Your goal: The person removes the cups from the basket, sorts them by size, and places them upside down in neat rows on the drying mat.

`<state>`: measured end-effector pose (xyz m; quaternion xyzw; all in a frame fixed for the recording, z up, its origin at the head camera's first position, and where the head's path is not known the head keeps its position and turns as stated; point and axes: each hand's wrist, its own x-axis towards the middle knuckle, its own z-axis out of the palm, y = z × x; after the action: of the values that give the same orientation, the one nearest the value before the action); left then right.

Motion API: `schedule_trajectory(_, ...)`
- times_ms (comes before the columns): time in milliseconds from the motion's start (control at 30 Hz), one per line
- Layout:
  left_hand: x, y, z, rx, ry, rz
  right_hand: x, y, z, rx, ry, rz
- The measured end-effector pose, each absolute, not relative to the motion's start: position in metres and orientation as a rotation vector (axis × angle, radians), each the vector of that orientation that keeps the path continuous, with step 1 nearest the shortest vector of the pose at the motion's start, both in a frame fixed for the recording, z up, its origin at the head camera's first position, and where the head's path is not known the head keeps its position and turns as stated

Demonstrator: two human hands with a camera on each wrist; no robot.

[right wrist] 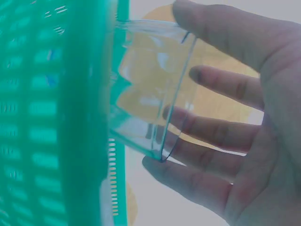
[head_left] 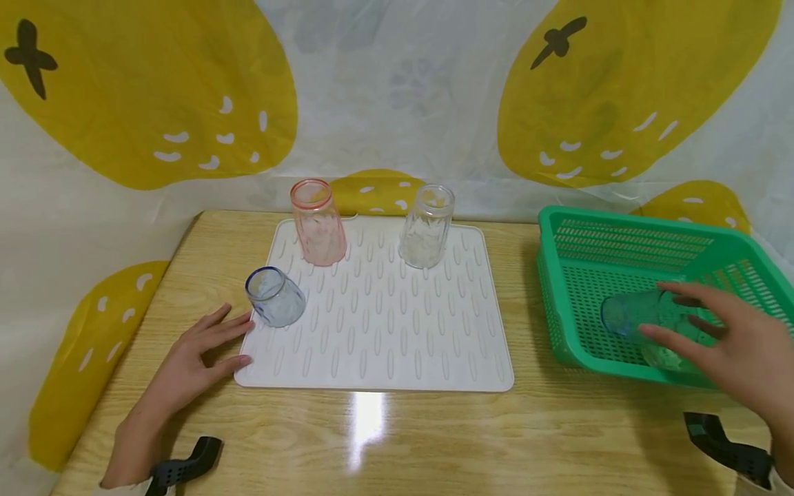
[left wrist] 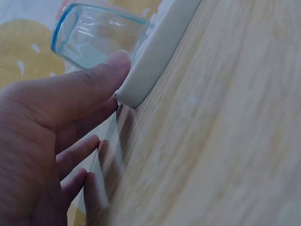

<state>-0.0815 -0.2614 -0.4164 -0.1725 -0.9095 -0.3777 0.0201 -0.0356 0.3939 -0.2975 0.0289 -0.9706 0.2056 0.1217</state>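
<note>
My left hand (head_left: 192,358) rests at the left edge of a white ridged mat (head_left: 384,344), its thumb on the mat's border in the left wrist view. Just beyond its fingers stands a short blue-rimmed glass (head_left: 279,303). My right hand (head_left: 738,344) is over the green basket (head_left: 558,331), fingers spread. In the right wrist view, the thumb and fingers stand around the rim of a clear glass (right wrist: 150,89) without visibly gripping it. A bluish glass (head_left: 626,313) lies on its side in the basket, partly behind the hand.
A tall pink glass (head_left: 319,231) stands at the mat's back left and a tall clear glass (head_left: 426,231) at its back right. Behind the wooden table (head_left: 446,441) hangs a sheet (head_left: 397,83) with yellow fruit prints.
</note>
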Motion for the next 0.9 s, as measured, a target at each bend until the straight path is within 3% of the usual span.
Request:
schedule_trajectory(500, -0.078, -0.258, -0.404, -0.597, -2.695, -1.107, -0.031, 0.365, -0.289, -0.01, -2.564, 0.898)
schedule_trajectory(900, -0.071, -0.245, -0.366, -0.777, -2.272, -1.288, -0.036, 0.335, -0.286, 0.192, -2.41, 1.086)
